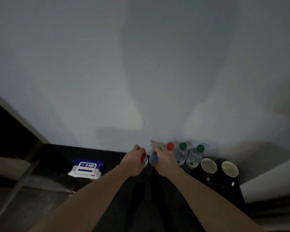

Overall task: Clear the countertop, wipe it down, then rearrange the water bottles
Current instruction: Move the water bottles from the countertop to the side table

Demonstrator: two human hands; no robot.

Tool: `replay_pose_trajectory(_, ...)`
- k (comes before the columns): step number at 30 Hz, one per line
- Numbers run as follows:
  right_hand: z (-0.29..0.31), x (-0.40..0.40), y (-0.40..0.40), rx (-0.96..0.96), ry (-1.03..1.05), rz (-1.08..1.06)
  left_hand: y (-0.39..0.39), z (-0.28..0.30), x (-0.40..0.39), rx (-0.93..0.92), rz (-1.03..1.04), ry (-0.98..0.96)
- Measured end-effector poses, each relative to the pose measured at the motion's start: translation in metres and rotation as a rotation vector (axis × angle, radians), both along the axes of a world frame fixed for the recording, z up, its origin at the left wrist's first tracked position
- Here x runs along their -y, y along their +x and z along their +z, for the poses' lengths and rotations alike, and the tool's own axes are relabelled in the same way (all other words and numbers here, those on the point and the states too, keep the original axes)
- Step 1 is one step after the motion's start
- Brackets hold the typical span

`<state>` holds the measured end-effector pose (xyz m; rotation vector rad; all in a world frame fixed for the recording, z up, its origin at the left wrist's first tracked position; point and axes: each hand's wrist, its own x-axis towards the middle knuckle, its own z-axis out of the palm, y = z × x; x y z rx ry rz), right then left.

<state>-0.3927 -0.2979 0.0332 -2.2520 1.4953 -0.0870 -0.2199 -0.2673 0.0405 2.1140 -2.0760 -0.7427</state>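
Observation:
My left hand (pixel 136 160) grips the top of a red-capped water bottle (pixel 144 160) on the dark countertop (pixel 60 158). Beside it my right hand (pixel 163 160) grips the top of a blue-capped bottle (pixel 153 159). Both bottles are mostly hidden under my hands. Against the wall to the right stand another red-capped bottle (pixel 170 146) and two green-capped bottles (pixel 181 153) (pixel 194 158) in a row.
A pack of wet wipes (pixel 86 168) lies on the counter to the left. Two mugs (pixel 208 166) (pixel 230 169) stand at the right end. A grey wall rises behind the counter, and a lighter surface with an edge sits at the lower left.

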Motion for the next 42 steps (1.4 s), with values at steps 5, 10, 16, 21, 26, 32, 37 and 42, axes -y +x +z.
replay_pose_trajectory(5, -0.007, -0.036, -0.019, 0.161, 0.052, -0.064, -0.006, -0.008, -0.042, -0.125, 0.132, -0.058)
replay_pose_trajectory(10, 0.007, -0.074, -0.048, 0.267, 0.101, -0.146, 0.001, 0.012, -0.101, -0.277, 0.239, -0.119)
replay_pose_trajectory(16, 0.043, -0.143, -0.059, 0.241, 0.206, -0.124, 0.009, 0.046, -0.188, -0.363, 0.307, -0.143)
replay_pose_trajectory(21, 0.073, -0.192, -0.05, 0.259, 0.277, -0.087, 0.021, 0.075, -0.252, -0.411, 0.383, -0.176)
replay_pose_trajectory(26, 0.095, -0.232, -0.016, 0.285, 0.279, -0.016, 0.041, 0.097, -0.303, -0.359, 0.401, -0.218)
replay_pose_trajectory(32, 0.116, -0.277, 0.045, 0.282, 0.272, 0.119, 0.085, 0.119, -0.372, -0.319, 0.485, -0.307)
replay_pose_trajectory(37, 0.127, -0.329, 0.109, 0.278, 0.262, 0.2, 0.133, 0.126, -0.445, -0.291, 0.57, -0.365)
replay_pose_trajectory(42, 0.131, -0.396, 0.173, 0.316, 0.285, 0.254, 0.188, 0.126, -0.531, -0.327, 0.695, -0.406)
